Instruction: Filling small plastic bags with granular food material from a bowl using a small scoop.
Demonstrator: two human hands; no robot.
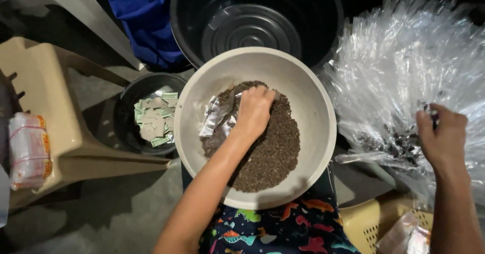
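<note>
Head view: left hand closed on a small bag in the seed bowl; right hand pinches clear bags; seeds could spill over the rim

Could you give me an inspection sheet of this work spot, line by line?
Surface: grey concrete floor; beige basin rests on the person's lap.
Job's things: dark seed-like grains heaped in the basin; clear plastic packet lying in them; pile of clear plastic bags to the right.
Clutter: small black bucket holding paper labels; large black tub, empty; bundled packets on a beige plastic chair; blue cloth; yellow basket.
Grippers: left hand closed in the grains; right hand pinching the bag pile.
Cables: nothing seen.
Surroundings: dim; white chair behind.
</note>
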